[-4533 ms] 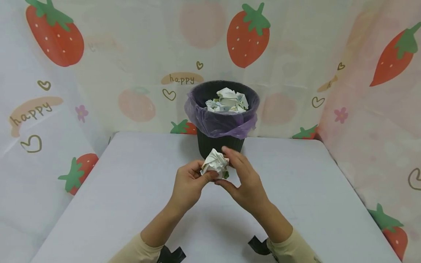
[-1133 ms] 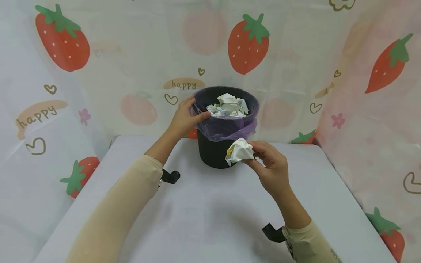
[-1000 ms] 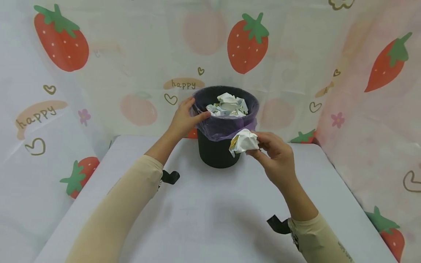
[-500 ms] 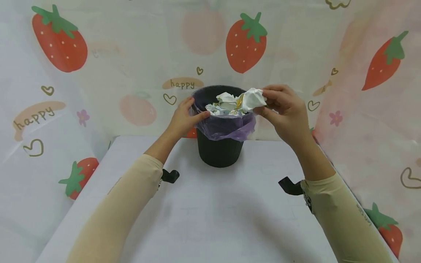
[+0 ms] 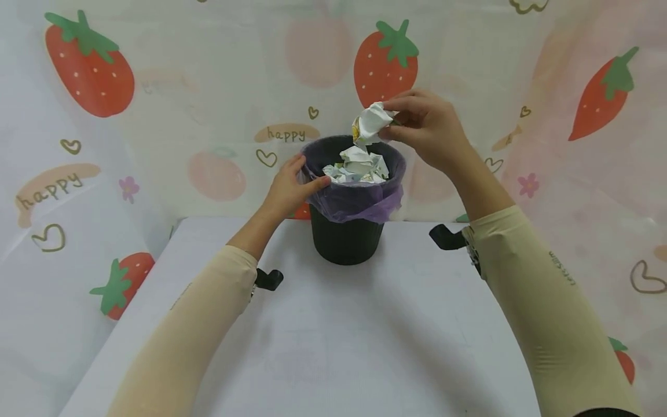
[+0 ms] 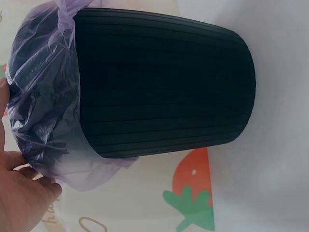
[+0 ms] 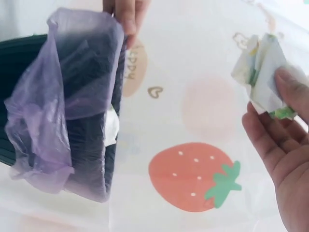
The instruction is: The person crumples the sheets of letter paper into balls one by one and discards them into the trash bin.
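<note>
A black trash can lined with a purple plastic bag stands on the table, with crumpled paper heaped inside. My left hand grips its rim on the left, thumb over the edge and fingers on the outer side. Above the opening, my right hand pinches a crumpled paper ball, white with yellow patches, between thumb and fingers. In the right wrist view the paper ball is apart from the can and shows some green print.
The white table extends in front of the can. A strawberry-print cloth hangs close behind the can and on both sides. Black camera mounts stick out from both wrists, the left mount low over the table.
Both hands were at the paper ball at first. My left hand has since taken the can's rim. My right hand has lifted the ball from in front of the can to above its opening.
</note>
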The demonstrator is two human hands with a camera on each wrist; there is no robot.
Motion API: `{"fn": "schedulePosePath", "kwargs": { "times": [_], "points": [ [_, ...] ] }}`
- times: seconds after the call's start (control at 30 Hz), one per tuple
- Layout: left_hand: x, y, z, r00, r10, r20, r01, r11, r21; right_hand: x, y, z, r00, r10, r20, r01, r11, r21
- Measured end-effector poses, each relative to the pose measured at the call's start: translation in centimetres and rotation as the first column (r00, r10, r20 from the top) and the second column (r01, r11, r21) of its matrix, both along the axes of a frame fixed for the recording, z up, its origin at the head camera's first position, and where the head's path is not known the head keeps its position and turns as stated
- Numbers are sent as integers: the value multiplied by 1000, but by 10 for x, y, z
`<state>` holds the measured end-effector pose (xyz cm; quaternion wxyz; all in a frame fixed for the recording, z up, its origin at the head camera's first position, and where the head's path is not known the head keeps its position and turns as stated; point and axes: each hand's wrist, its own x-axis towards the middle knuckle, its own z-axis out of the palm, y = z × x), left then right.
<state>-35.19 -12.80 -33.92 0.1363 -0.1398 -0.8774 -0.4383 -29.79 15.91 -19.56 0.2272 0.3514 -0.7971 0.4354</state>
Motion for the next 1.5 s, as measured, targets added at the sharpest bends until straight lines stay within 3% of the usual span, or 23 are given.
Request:
{"fn": "schedulePosePath", "kwargs": {
  "times": [0.23, 0.4, 0.8, 1.3, 1.5],
  "points": [
    [0, 1, 0, 1000, 3, 8, -3, 1000, -15, -27, -12, 16, 999, -48, 13, 44, 976, 214],
    [2, -1, 2, 1000, 10, 15, -10, 1000, -18, -48, -24, 22, 994, -84, 74, 60, 957, 283],
    [5, 3, 3, 999, 6, 36, -6, 1000, 4, -85, -48, 10, 958, -113, 263, 2, 921, 390],
    [9, 5, 2, 999, 11, 34, -11, 1000, -6, -98, -51, -11, 950, -121, 287, -43, 861, 506],
    [7, 5, 1, 1000, 2, 31, -2, 1000, 2, -96, -53, -13, 938, -104, 331, -83, 859, 505]
  ]
}}
